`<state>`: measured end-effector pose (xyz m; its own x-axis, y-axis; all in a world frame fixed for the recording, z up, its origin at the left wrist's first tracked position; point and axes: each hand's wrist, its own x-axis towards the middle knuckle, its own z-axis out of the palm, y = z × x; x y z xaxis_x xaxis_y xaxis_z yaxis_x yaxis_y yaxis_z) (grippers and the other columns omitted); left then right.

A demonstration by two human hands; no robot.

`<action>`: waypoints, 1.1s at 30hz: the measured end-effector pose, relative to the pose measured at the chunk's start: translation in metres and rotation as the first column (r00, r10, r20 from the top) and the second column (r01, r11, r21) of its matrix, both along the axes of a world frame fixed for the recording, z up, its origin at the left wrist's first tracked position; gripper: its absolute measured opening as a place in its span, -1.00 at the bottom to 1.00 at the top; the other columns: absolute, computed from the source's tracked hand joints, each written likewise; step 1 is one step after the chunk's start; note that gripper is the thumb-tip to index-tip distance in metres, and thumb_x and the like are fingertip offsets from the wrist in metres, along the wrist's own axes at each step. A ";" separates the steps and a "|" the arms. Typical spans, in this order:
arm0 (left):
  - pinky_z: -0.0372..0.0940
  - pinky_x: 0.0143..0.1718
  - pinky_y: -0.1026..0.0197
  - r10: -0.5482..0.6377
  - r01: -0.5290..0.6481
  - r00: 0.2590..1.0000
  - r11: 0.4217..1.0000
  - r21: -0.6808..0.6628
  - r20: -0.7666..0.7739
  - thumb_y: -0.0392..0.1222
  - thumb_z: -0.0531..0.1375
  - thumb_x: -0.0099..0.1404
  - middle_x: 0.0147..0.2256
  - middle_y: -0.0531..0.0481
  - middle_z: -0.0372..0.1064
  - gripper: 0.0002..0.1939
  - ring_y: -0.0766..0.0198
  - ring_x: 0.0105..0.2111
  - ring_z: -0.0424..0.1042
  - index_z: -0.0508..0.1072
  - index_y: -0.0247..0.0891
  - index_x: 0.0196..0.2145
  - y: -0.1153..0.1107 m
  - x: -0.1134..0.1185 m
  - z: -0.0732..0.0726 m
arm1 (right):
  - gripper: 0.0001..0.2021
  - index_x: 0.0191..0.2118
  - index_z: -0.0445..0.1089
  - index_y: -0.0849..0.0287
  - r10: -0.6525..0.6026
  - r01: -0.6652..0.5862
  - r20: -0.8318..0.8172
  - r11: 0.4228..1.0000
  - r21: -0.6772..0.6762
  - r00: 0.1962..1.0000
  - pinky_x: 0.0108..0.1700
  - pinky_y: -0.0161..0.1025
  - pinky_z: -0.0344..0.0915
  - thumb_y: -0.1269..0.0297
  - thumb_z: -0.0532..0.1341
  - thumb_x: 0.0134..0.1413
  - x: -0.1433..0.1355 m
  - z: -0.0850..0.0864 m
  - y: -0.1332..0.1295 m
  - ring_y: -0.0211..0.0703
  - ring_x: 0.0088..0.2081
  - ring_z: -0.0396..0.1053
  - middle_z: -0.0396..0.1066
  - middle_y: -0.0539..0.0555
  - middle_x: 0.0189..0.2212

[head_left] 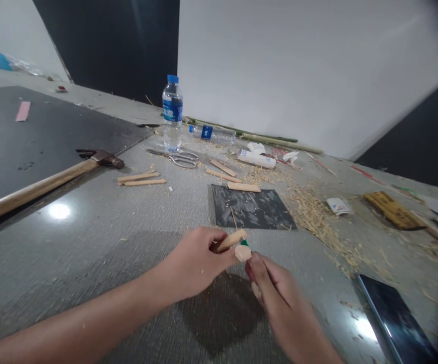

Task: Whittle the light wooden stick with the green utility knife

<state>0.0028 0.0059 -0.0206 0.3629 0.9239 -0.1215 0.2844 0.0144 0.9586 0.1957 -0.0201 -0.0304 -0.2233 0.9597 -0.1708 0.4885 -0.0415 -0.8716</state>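
Observation:
A short strip of pale wood (pixel 232 240) is gripped in my left hand (pixel 199 260), its free end pointing right. A light rounded wooden end (pixel 243 253) shows at the left thumb. My right hand (pixel 275 288) is closed on something with a small green part (pixel 244 242), close against the wood; what it is cannot be made out. The two hands nearly touch. Just beyond them lies a black sheet (pixel 252 210) with pale scratches, a wood strip (pixel 243 187) on its far edge.
A hammer (pixel 99 159), wood strips (pixel 141 178) and scissors (pixel 183 159) lie to the left and centre. Beyond stand an upright bottle (pixel 172 114) and a lying bottle (pixel 219 134). Shavings (pixel 317 217), a yellow block (pixel 391 210) and a phone (pixel 396 318) are at right.

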 end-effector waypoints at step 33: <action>-0.08 -0.53 0.24 -0.024 0.026 0.999 0.998 0.057 -0.043 0.07 0.12 0.43 -0.52 0.19 -0.01 -0.62 0.36 -0.51 -0.02 0.18 -0.19 -0.44 -0.004 0.002 0.001 | -0.42 -0.49 0.10 0.06 -0.008 -0.037 -0.194 0.974 -0.223 0.981 -0.60 -0.30 -0.24 -0.38 0.09 0.18 -0.001 0.011 0.007 -0.33 -0.61 -0.20 -0.17 -0.19 -0.63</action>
